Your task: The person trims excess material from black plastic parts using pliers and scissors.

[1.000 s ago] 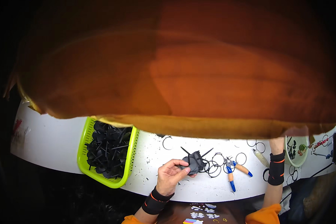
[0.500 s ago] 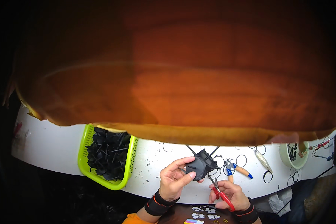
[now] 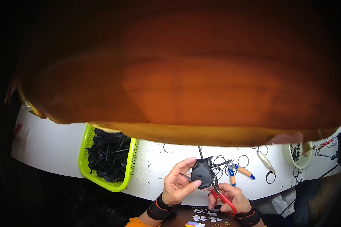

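Note:
My left hand pinches a black molded part with a round face, its thumb on the near edge and its fingers behind. Thin black stems stick out from the part, one toward the far side and one to the right. Red-handled scissors sit in my right hand, with fingers through the handles. Their blades reach up against the part's right edge; whether they touch it I cannot tell. Both wrists wear black bands.
On the left of the white table stands a green basket full of similar black parts. Blue-and-tan-handled pliers, black rings and a silvery slim tool lie right, near a pale bowl. An orange-brown brim covers the upper view.
My left hand has turned the black part, so its stems point differently and its round face shows more. The scissors have shifted slightly left along with my right hand.

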Available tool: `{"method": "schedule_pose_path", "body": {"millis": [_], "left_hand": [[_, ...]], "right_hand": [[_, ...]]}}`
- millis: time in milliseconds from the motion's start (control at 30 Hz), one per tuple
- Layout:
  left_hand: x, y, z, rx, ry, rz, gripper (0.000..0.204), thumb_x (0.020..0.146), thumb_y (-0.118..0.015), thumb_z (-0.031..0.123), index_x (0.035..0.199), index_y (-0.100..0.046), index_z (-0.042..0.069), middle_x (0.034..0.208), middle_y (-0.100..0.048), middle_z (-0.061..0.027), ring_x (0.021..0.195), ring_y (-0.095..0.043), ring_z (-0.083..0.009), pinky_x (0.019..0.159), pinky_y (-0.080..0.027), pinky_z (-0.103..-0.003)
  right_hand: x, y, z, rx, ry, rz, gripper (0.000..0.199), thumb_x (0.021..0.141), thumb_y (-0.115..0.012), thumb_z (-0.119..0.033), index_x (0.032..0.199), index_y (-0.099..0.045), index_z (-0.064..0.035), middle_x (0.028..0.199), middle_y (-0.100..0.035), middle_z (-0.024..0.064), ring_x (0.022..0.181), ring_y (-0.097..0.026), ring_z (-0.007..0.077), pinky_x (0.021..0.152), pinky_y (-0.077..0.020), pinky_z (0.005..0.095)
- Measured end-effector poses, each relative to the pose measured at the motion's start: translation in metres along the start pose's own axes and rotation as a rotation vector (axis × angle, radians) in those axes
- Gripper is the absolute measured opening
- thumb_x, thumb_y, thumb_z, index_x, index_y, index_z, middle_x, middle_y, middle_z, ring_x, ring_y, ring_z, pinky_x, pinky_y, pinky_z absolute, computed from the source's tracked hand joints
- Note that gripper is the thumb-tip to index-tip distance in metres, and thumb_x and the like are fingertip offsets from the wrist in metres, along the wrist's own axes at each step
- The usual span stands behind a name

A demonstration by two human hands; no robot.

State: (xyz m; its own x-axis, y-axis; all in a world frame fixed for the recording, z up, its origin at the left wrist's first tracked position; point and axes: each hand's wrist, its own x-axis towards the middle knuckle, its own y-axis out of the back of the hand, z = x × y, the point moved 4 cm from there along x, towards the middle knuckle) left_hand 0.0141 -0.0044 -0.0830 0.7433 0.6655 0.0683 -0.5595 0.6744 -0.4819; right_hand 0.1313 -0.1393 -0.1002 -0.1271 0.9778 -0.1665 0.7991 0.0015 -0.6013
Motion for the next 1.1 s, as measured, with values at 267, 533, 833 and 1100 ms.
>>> {"method": "schedule_pose_path", "body": {"millis": [267,533,833,1100], "left_hand": [[-0.002,-0.005,0.010,-0.059,-0.050,-0.008,0.062,0.075,-0.052,-0.016,0.130,-0.023,-0.006,0.131,-0.035,-0.0207,0.098,-0.057,-0.0252,0.078,-0.052,-0.033],[-0.005,-0.004,0.006,0.123,0.000,-0.047,0.062,0.074,-0.055,-0.015,0.128,-0.024,-0.009,0.129,-0.036,-0.0228,0.094,-0.059,-0.0242,0.078,-0.049,-0.030],[-0.010,-0.010,0.017,0.122,-0.165,-0.091,0.061,0.074,-0.055,-0.015,0.127,-0.025,-0.012,0.114,-0.049,-0.0242,0.090,-0.059,-0.0218,0.078,-0.049,-0.029],[-0.010,-0.007,0.023,0.216,-0.221,-0.168,0.063,0.070,-0.057,-0.017,0.125,-0.026,-0.011,0.118,-0.046,-0.0231,0.094,-0.058,-0.0251,0.076,-0.050,-0.032]], "right_hand": [[0.012,0.000,-0.009,0.019,0.051,0.031,0.061,0.071,-0.074,-0.018,0.118,-0.042,0.0054,0.084,-0.054,0.0094,0.078,-0.055,0.0158,0.073,-0.0457,0.0288],[0.008,-0.005,-0.011,-0.079,0.065,0.176,0.071,0.063,-0.078,-0.029,0.111,-0.045,0.0107,0.078,-0.055,0.0114,0.068,-0.056,0.0159,0.062,-0.0469,0.0264],[-0.002,-0.002,-0.014,-0.221,-0.186,0.275,0.050,0.068,-0.073,-0.001,0.110,-0.047,0.0091,0.081,-0.058,0.0090,0.072,-0.055,0.0090,0.064,-0.0466,0.0201],[0.002,-0.003,-0.008,-0.111,-0.068,-0.040,0.069,0.066,-0.077,-0.010,0.121,-0.039,0.0038,0.090,-0.052,0.0061,0.083,-0.051,0.0122,0.076,-0.0444,0.0250]]}}
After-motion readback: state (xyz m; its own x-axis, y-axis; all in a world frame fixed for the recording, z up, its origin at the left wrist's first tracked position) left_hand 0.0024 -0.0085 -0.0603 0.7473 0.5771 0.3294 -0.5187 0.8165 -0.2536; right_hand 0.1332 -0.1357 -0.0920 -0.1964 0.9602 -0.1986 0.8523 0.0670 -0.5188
